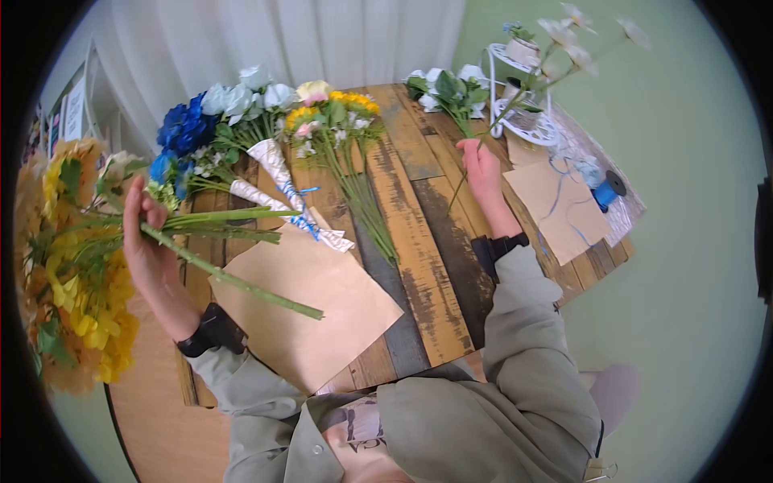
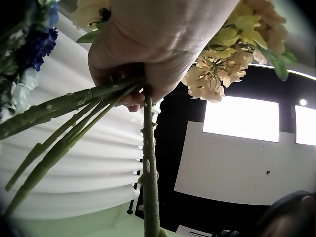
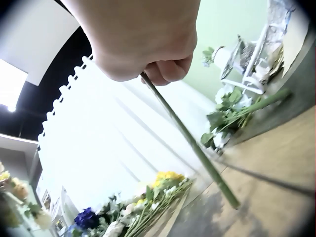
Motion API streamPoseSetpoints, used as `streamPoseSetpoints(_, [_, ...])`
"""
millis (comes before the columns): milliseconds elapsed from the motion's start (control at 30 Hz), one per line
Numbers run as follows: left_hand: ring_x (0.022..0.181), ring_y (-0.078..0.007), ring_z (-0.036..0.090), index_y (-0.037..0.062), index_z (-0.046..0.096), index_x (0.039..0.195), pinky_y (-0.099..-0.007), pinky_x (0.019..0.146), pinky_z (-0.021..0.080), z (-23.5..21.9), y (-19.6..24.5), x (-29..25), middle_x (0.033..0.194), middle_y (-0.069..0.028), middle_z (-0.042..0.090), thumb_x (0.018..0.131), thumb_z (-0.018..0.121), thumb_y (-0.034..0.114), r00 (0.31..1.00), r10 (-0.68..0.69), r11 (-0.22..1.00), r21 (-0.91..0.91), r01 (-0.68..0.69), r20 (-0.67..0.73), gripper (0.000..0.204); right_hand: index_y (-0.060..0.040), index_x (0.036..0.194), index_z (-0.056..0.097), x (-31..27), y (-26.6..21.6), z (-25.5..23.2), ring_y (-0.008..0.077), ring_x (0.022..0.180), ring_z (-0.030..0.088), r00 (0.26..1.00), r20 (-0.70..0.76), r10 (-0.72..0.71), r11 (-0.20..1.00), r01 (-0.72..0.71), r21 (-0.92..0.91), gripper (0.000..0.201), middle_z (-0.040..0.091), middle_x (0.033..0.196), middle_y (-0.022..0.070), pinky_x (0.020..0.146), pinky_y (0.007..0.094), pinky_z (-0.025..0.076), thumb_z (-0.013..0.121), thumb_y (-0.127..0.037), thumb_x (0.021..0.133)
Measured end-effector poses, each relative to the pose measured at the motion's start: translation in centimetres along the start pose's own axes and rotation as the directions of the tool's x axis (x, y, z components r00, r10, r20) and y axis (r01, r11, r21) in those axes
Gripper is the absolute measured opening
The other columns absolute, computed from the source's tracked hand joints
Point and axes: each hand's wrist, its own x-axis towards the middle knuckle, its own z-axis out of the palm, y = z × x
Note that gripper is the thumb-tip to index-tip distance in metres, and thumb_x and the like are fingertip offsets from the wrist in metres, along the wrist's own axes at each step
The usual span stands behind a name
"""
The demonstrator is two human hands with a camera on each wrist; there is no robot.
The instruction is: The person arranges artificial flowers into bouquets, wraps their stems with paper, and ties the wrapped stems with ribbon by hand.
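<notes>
My left hand (image 1: 151, 249) grips a bunch of yellow and peach flowers (image 1: 101, 326) by the stems, off the table's left side. The blooms lean left and the green stems fan right; one thick stem (image 2: 149, 173) stands apart from the others in the left wrist view. Over the right part of the table, my right hand (image 1: 481, 175) pinches a single long flower stem (image 3: 190, 140). Its white blooms (image 1: 568, 48) reach up to the right, and its cut end points down toward the boards. Curled fingers hide the gripped part of both.
Brown paper (image 1: 310, 310) lies at the wooden table's front left. Wrapped blue and white bouquets (image 1: 189, 129), a sunflower-yellow bunch (image 1: 350, 109) and white roses (image 1: 451, 88) line the back. A white stand (image 1: 531, 125), more paper (image 1: 555, 201) and a blue ribbon spool (image 1: 609, 189) are at right.
</notes>
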Motion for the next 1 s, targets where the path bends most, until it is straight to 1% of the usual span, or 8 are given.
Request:
streamPoseSetpoints(67, [0.061,-0.0051,0.037,-0.0039,0.051,0.117,-0.0193,0.056,0.031,0.6,-0.1,-0.4,0.078,0.0011,0.046,0.093,0.054,0.014,1.0,-0.015,1.0,0.004,0.015,-0.014,0.03,0.0005,0.085,0.058,-0.9,-1.9,1.9,0.0282,0.06,0.056,0.981,0.192,0.034,0.998,-0.045,0.048,0.032,0.059,0.067,0.0167,0.058,0.0364,0.044,0.044,-0.027,0.095])
streamPoseSetpoints(133, [0.061,-0.0049,0.037,-0.0034,0.053,0.115,-0.0194,0.056,0.03,1.2,-0.2,-0.6,0.078,0.001,0.046,0.093,0.054,0.016,1.0,-0.025,1.0,0.004,0.025,-0.014,0.03,0.0013,0.09,0.06,-1.3,-5.6,3.0,0.0329,0.066,0.059,0.829,0.495,0.261,0.955,-0.296,-0.008,0.035,0.06,0.07,0.0201,0.064,0.0396,0.046,0.046,-0.03,0.093])
streamPoseSetpoints(167, [0.061,-0.0049,0.037,-0.0034,0.053,0.115,-0.0194,0.056,0.03,1.2,-0.2,-0.6,0.078,0.001,0.046,0.093,0.054,0.016,1.0,-0.023,1.0,0.012,0.023,-0.015,0.03,0.0013,0.09,0.06,-1.4,-5.5,4.3,0.0329,0.066,0.059,0.828,0.498,0.26,0.954,-0.299,-0.001,0.035,0.06,0.07,0.0201,0.064,0.0396,0.046,0.046,-0.03,0.093])
streamPoseSetpoints(233, [0.061,-0.005,0.037,-0.0032,0.053,0.115,-0.0194,0.056,0.031,1.3,-0.2,-0.7,0.078,0.0008,0.046,0.093,0.054,0.015,1.0,-0.029,1.0,0.002,0.029,0.005,0.029,0.0032,0.09,0.061,-1.5,-4.6,7.0,0.039,0.073,0.06,0.837,0.537,0.109,0.992,-0.062,-0.106,0.038,0.061,0.073,0.0238,0.068,0.0441,0.047,0.048,-0.032,0.091])
streamPoseSetpoints(333, [0.061,-0.005,0.038,-0.0032,0.053,0.114,-0.0194,0.056,0.031,1.3,-0.1,-0.6,0.078,0.0006,0.046,0.093,0.054,0.015,1.0,-0.025,1.0,0.0,0.025,-0.002,0.028,0.0052,0.083,0.062,-2.4,-4.0,10.2,0.0428,0.078,0.059,0.774,0.63,0.068,0.992,0.013,-0.122,0.041,0.061,0.079,0.0262,0.072,0.0465,0.046,0.05,-0.033,0.089])
streamPoseSetpoints(767, [0.06,-0.0058,0.036,-0.0051,0.053,0.113,-0.0197,0.056,0.031,-0.7,0.7,0.6,0.076,0.0007,0.048,0.089,0.059,0.013,1.0,0.012,0.998,-0.064,-0.013,-0.013,0.03,0.0039,0.077,0.06,-1.6,-3.0,14.0,0.0416,0.079,0.06,0.817,0.57,0.093,0.972,0.049,-0.228,0.049,0.062,0.081,0.0257,0.07,0.0471,0.047,0.055,-0.044,0.086])
streamPoseSetpoints(967, [0.061,-0.0059,0.037,-0.0066,0.05,0.118,-0.0194,0.056,0.033,-2.0,0.8,1.1,0.078,0.0,0.048,0.092,0.054,0.014,0.999,0.011,0.994,-0.109,-0.008,0.031,0.033,0.0002,0.093,0.061,0.1,-1.1,9.0,0.0365,0.086,0.062,0.87,0.472,0.14,0.855,0.134,-0.501,0.032,0.06,0.101,0.0205,0.071,0.044,0.05,0.054,-0.03,0.086])
streamPoseSetpoints(1000, [0.061,-0.0059,0.037,-0.0064,0.05,0.118,-0.0194,0.056,0.033,-2.2,0.8,1.2,0.078,0.0002,0.048,0.093,0.054,0.014,0.999,0.014,0.993,-0.117,-0.01,0.033,0.032,-0.0004,0.093,0.061,1.1,0.1,7.9,0.034,0.089,0.062,0.898,0.369,0.239,0.739,0.078,-0.669,0.027,0.061,0.096,0.019,0.074,0.0432,0.05,0.052,-0.025,0.086])
